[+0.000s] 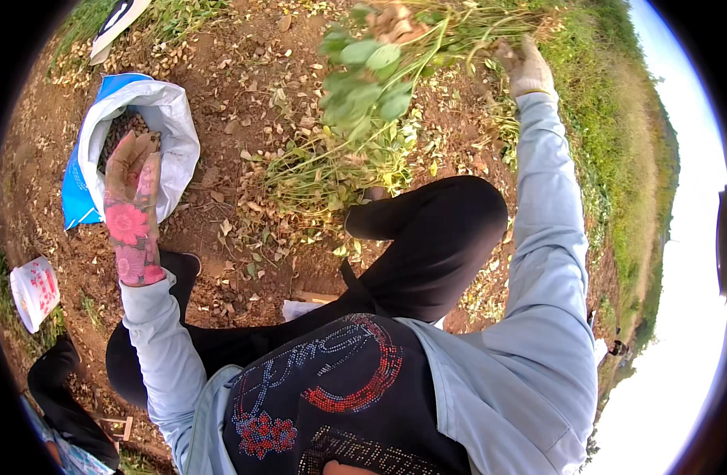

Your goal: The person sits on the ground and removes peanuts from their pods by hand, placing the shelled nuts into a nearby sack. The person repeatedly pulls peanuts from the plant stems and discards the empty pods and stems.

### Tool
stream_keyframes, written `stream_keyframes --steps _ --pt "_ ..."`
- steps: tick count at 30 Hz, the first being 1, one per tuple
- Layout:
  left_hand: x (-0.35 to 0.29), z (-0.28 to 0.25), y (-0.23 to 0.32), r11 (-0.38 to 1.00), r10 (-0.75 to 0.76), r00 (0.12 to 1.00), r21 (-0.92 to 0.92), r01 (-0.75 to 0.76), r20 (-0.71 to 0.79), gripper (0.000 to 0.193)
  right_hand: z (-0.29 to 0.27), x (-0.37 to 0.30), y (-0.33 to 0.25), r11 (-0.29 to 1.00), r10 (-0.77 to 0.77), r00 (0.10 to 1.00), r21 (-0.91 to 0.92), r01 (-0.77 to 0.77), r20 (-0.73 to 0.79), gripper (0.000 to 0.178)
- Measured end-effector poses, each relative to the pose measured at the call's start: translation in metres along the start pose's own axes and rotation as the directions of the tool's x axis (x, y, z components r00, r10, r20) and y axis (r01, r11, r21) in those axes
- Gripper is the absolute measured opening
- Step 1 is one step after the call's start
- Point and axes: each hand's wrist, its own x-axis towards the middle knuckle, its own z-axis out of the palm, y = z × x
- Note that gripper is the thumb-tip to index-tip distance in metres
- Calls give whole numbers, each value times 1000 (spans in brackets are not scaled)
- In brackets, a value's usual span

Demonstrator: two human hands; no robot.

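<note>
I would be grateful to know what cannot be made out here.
In the head view:
Bag: contents partly hidden by the left hand and bag's wall.
Leaves: edges blurred.
Right hand: blurred; whether it holds stems is unclear.
Co-worker: cut off by the lower left edge.

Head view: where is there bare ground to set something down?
Mostly open, littered soil lies between the sack and plant heap; another patch separates the bucket from the left forearm. Crowded: the heap, and leafy stems beside the right hand.
</note>
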Motion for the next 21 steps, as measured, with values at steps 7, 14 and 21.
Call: stream_keyframes --steps 7,14,21 --pt "-24 10 -21 994 -68 992 91 59 109 57 -176 64 21 973 139 905 -114 -201 -403 59" --pt "-44 34 -14 736 -332 848 676 -41 413 48 -43 33 149 -197 692 602 -699 687 397 60" --pt "-58 40 -15 538 -572 654 828 -158 496 58 138 -135 203 -18 811 332 -548 836 481 89"
